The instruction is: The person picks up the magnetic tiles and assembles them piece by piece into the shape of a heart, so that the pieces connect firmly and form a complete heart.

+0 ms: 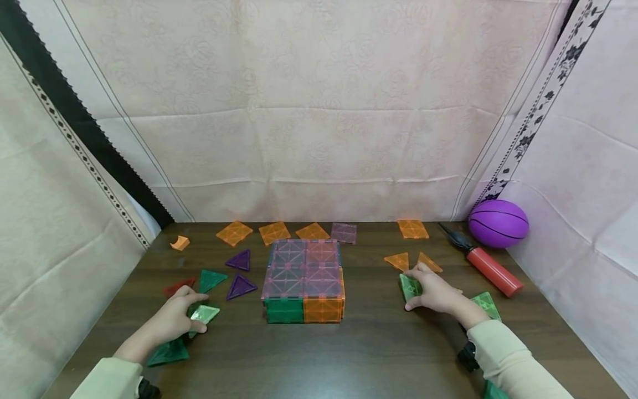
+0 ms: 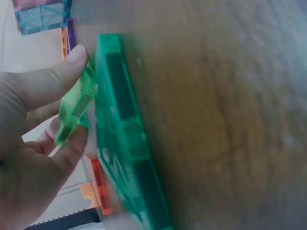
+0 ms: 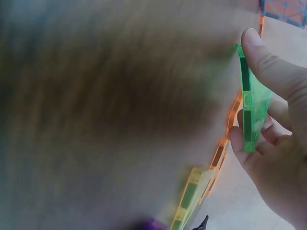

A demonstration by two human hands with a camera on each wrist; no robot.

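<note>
At the left, my left hand (image 1: 174, 317) pinches a light green magnetic tile (image 2: 74, 105) between thumb and fingers. A dark green tile (image 2: 122, 129) lies flat close beside that hand. On the other side, my right hand (image 1: 437, 291) grips a green magnetic tile (image 3: 249, 103) by its edges, thumb on one side and fingers on the other. Between the hands stands a box built of translucent tiles, with a purple-pink top (image 1: 304, 271), a green front panel (image 1: 284, 311) and an orange front panel (image 1: 323, 310).
Two purple triangles (image 1: 241, 286), a teal triangle (image 1: 211, 280) and a red tile (image 1: 179, 286) lie left of the box. Orange squares (image 1: 234, 233) line the back; orange triangles (image 1: 397, 261) lie near my right hand. A purple ball (image 1: 498, 223) and red pump (image 1: 494, 271) sit at the right.
</note>
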